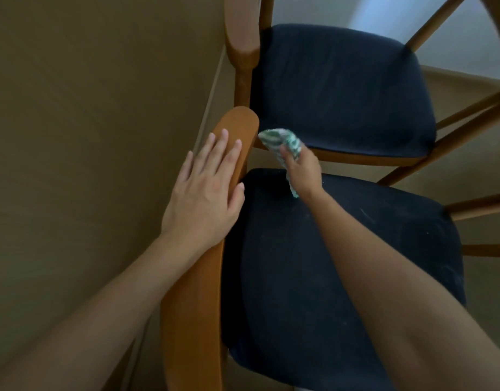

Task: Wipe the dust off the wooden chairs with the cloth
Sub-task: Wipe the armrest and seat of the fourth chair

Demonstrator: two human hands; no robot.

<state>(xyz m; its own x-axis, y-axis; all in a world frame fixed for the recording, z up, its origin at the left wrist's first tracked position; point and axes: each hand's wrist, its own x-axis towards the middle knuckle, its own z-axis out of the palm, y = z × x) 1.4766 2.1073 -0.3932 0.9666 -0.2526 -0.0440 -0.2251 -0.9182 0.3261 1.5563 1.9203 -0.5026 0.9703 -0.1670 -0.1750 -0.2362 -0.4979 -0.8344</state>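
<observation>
Left hand (pixel 206 190) spread flat on the near chair's armrest (pixel 198 277); right hand (pixel 304 172) pinches the cloth (pixel 280 141), likely wiping the frame beneath next.

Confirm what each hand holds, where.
Right hand grips the bunched green-and-white cloth by its middle. Left hand lies flat on the curved wooden chair rail, holding nothing.
</observation>
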